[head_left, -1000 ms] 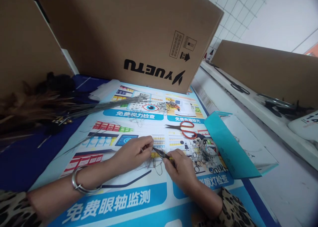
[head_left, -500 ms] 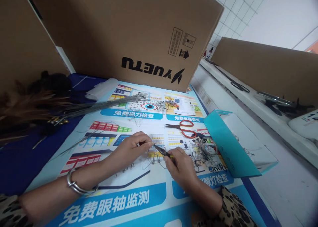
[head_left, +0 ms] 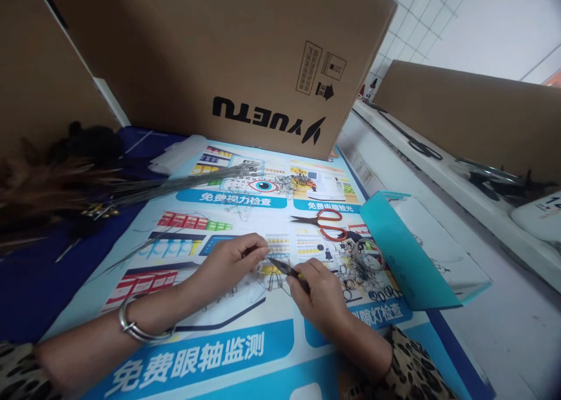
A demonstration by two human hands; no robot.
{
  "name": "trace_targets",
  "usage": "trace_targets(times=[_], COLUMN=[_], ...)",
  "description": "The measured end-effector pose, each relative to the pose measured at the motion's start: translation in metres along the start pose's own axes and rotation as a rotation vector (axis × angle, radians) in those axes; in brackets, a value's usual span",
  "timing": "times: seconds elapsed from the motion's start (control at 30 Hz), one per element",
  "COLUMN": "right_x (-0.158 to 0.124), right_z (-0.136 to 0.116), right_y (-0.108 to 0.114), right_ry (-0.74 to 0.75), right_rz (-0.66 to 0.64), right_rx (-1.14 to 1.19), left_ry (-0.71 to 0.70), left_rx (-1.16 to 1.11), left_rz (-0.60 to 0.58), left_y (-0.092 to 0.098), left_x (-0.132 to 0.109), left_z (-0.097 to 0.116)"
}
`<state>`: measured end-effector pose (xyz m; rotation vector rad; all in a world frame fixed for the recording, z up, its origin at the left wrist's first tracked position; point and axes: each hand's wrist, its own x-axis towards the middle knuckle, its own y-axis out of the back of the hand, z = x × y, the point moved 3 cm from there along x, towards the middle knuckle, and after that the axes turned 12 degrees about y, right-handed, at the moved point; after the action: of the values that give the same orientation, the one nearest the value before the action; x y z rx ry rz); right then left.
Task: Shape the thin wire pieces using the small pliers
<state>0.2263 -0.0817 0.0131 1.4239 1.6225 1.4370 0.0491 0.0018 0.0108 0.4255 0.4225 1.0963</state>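
My right hand is closed around a pair of pliers, whose dark, narrow jaws point left. At the tips of those jaws, my left hand pinches a thin wire; its exact shape is too small to make out. Below the pliers, a few bent wire pieces lie on the printed sheet. Scissors with red-orange handles rest beyond my right hand. Right of that hand sits a tangled pile of wire pieces and small rings, with a coil of wire on it.
A bundle of long straight wires lies at the left, beside brown feathers. A teal open box stands at the right. The large cardboard box walls off the back. Another pair of scissors lies on the white ledge.
The pliers' tips have shifted slightly left and up, nearer to my left fingertips. Both hands keep their grip, and the camera view has tilted a little.
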Motion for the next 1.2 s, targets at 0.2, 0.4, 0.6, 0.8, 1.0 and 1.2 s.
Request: trace_targets(times=[0.2,0.4,0.6,0.8,1.0,1.2], right_x=[0.0024,0.0044,0.0052,0.0046,0.0047,0.0059], right_z=[0.0017,0.0032,0.0048,0.0023,0.0000,-0.0003], right_y=[0.0016,0.0037,0.0041,0.0047,0.0062,0.0068], right_ry=[-0.014,-0.016,-0.035,-0.034,-0.010,0.040], right_rz=[-0.001,-0.014,-0.048,-0.050,-0.030,-0.020], right_rx=[0.039,0.064,0.059,0.052,0.069,0.080], left_ry=[-0.088,-0.049,-0.029,0.005,-0.048,-0.056], left_rx=[0.048,0.053,0.023,0.001,0.055,0.047], left_rz=[0.060,0.043,0.028,-0.007,0.044,0.062], left_y=[0.0046,0.0042,0.0026,0.0000,0.0026,0.0055], left_x=[0.0002,0.0029,0.0044,0.0041,0.0042,0.0031], left_z=[0.0052,0.0020,-0.0002,-0.0017,0.0005,0.0005])
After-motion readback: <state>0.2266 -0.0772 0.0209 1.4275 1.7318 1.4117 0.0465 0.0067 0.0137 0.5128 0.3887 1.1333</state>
